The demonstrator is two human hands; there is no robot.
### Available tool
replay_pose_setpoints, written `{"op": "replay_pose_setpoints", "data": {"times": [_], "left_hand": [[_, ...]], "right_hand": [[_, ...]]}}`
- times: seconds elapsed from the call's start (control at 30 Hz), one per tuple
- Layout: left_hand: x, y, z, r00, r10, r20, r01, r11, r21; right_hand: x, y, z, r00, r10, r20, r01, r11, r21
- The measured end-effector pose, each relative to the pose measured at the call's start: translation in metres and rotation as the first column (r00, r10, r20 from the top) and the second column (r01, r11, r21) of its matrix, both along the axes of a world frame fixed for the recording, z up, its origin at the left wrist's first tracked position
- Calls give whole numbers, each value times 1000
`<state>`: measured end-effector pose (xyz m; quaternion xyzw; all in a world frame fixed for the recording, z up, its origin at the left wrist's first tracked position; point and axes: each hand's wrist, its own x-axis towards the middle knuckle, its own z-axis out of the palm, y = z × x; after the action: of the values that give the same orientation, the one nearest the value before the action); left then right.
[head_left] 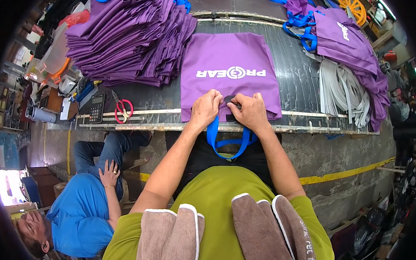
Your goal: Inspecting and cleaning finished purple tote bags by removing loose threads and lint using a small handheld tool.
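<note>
Head view, and the flat purple fabric bag (pixel 226 86) has company: just beside its left edge looms a tall, fanned stack of purple fabric bags (pixel 124 38). Nearer and left of the bag, red-handled scissors (pixel 124 111) and a black calculator (pixel 97 108). Right of it, looped grey-white flat strips (pixel 330 89) and a draped purple bag pile (pixel 355 53). The bag itself lies spread on the dark surface (pixel 296 76), white print upside down, blue strap loop (pixel 212 134) hanging off its near edge. Right hand (pixel 251 112): fingers pinching a small dark piece (pixel 228 99) on it. Left hand (pixel 205 110): fingers curled onto the cloth, grip impossible to tell.
</note>
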<state>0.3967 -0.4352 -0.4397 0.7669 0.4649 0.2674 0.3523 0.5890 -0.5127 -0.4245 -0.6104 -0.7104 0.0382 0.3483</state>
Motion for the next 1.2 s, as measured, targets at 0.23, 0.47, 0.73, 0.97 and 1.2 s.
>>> {"op": "replay_pose_setpoints", "data": {"times": [0.23, 0.47, 0.73, 0.97, 1.2], "left_hand": [[0, 0, -1, 1000, -3, -22, 3, 1000, 5], [-1, 0, -3, 1000, -7, 7, 7, 1000, 5], [-2, 0, -2, 1000, -17, -9, 17, 1000, -5], [-4, 3, -11, 973, 46, 227, -10, 988, -155], [-35, -4, 14, 711, 177, 681, -115, 984, -135]], "right_hand": [[-1, 0, 1, 1000, -17, 22, 18, 999, -31], [1, -2, 1, 1000, -12, -17, 12, 999, -51], [1, 1, -2, 1000, -11, 12, 12, 998, -64], [9, -3, -5, 994, -33, -100, 23, 994, -102], [24, -12, 12, 862, -89, -500, -12, 981, -195]]}}
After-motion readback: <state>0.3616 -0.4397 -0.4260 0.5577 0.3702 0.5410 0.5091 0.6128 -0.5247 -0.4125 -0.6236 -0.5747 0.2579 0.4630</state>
